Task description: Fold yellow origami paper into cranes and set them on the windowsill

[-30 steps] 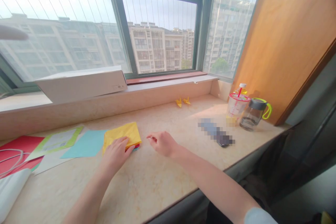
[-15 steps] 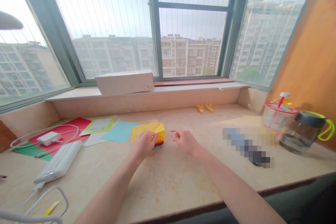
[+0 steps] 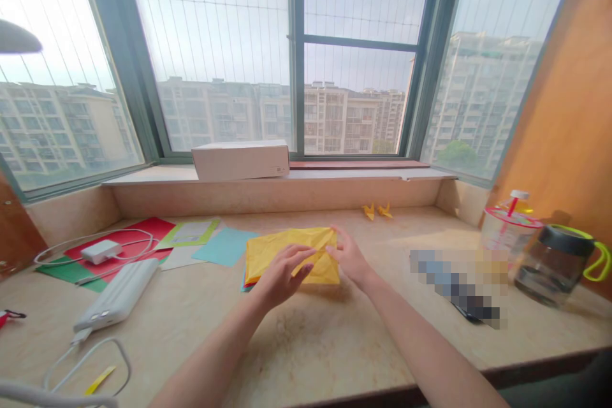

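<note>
A creased yellow paper [image 3: 272,255] lies spread in front of me, its right part reaching past the colored sheets that peek out under its left edge. My left hand [image 3: 287,271] is over the lower middle of the paper, fingers stretched out and apart from the thumb. At the right edge, my right hand [image 3: 350,258] has the paper between its thumb and fingers. Whether the left fingertips press on the paper is hard to tell.
Left are a light blue sheet [image 3: 227,247], red paper [image 3: 155,231], a white charger [image 3: 101,252] and a power bank [image 3: 117,293]. Two yellow paper cranes [image 3: 369,211] stand at the back. Right are a blurred-out object [image 3: 454,287], a straw cup [image 3: 507,229] and a dark-lidded bottle [image 3: 549,268].
The yellow paper has opened out from a small folded bundle to a wider sheet, toward the right. My left hand has loosened and moved right; my right hand has come onto the paper's edge.
</note>
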`<state>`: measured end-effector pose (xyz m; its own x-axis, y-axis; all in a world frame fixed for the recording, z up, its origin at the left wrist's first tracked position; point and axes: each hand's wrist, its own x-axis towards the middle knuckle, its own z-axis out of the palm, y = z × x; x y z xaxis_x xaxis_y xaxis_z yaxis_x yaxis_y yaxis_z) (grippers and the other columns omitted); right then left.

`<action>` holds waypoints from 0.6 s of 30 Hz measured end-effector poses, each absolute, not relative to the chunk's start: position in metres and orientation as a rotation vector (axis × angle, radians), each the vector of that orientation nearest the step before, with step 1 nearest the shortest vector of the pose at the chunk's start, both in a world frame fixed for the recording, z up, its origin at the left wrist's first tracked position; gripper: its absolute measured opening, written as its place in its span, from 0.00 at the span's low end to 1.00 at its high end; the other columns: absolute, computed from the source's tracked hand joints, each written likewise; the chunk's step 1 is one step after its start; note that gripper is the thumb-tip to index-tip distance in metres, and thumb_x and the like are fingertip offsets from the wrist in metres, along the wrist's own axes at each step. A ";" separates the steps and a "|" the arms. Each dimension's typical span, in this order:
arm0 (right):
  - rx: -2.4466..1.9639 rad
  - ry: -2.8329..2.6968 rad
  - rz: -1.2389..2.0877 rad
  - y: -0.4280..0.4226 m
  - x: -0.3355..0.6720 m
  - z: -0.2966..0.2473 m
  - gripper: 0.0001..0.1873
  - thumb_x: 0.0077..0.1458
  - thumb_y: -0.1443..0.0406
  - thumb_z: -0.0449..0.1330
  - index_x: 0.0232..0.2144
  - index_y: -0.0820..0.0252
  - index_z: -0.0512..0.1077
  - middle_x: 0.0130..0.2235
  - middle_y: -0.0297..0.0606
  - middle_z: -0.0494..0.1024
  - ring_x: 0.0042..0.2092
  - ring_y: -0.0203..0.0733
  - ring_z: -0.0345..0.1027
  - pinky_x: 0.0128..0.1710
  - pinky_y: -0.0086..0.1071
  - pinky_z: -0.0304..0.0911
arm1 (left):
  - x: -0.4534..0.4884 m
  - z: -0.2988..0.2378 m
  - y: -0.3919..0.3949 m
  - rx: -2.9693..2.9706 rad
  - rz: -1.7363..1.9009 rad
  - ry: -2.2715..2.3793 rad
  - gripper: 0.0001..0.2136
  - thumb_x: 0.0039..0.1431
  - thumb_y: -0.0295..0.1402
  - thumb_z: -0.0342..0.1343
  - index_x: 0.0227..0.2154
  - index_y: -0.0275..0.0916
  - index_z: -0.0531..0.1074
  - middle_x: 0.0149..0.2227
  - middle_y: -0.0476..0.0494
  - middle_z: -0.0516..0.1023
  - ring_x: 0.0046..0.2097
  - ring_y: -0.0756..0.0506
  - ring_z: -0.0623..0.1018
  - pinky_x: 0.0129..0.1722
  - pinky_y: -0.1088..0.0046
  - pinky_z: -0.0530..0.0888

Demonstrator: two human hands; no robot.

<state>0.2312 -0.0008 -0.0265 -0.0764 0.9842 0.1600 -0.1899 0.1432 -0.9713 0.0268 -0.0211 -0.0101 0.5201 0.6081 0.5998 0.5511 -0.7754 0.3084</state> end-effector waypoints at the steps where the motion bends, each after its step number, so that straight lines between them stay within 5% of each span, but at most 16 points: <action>1: -0.897 -1.199 1.207 0.000 0.232 -0.027 0.41 0.49 0.64 0.63 0.62 0.55 0.52 0.38 0.37 0.81 0.36 0.44 0.78 0.37 0.38 0.73 | 0.025 -0.011 -0.018 2.593 1.210 1.093 0.15 0.66 0.37 0.49 0.52 0.40 0.72 0.51 0.38 0.75 0.54 0.41 0.73 0.55 0.62 0.69; 5: -0.791 -1.180 1.171 0.000 0.235 -0.023 0.41 0.49 0.60 0.66 0.62 0.53 0.54 0.41 0.37 0.81 0.41 0.46 0.77 0.43 0.41 0.72 | 0.019 -0.015 -0.002 2.084 1.497 1.345 0.21 0.62 0.41 0.52 0.54 0.34 0.68 0.52 0.33 0.73 0.53 0.39 0.74 0.52 0.60 0.71; 12: -0.627 -1.290 1.270 -0.005 0.235 -0.016 0.22 0.47 0.56 0.68 0.43 0.57 0.74 0.45 0.42 0.81 0.45 0.50 0.76 0.49 0.45 0.69 | 0.022 -0.016 -0.004 1.462 1.249 0.886 0.22 0.53 0.49 0.60 0.42 0.36 0.73 0.39 0.40 0.81 0.40 0.40 0.80 0.38 0.68 0.75; 18: -0.638 -1.274 1.343 -0.007 0.237 -0.012 0.25 0.43 0.55 0.71 0.44 0.56 0.74 0.42 0.40 0.82 0.42 0.50 0.77 0.46 0.44 0.70 | 0.027 -0.014 -0.007 1.281 1.333 0.841 0.20 0.49 0.44 0.65 0.39 0.40 0.66 0.35 0.45 0.82 0.33 0.44 0.81 0.33 0.70 0.76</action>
